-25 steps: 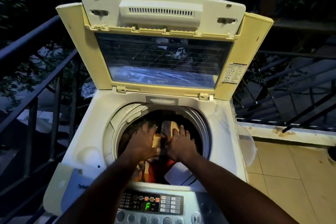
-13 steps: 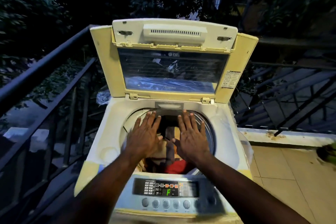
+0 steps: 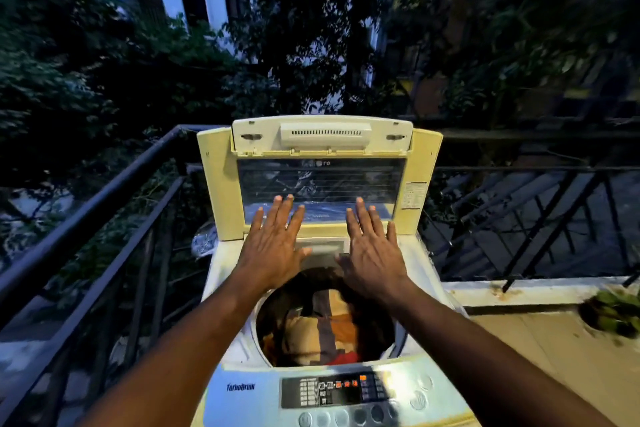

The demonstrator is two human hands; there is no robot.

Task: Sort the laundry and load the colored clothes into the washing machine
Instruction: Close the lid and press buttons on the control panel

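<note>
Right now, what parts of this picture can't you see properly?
All from the head view:
- Deep in the round drum of the cream top-loading washing machine: the orange, tan and red clothes cover whatever lies beneath.
- Grey control panel: labels blurred, bottom buttons cut off by the edge.
- Raised cream lid: whether the left hand and right hand fingers touch it is unclear.
- Green plant: blurred.

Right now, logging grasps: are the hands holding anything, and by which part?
Nothing. Left hand and right hand are open, fingers spread before the raised lid.
</note>
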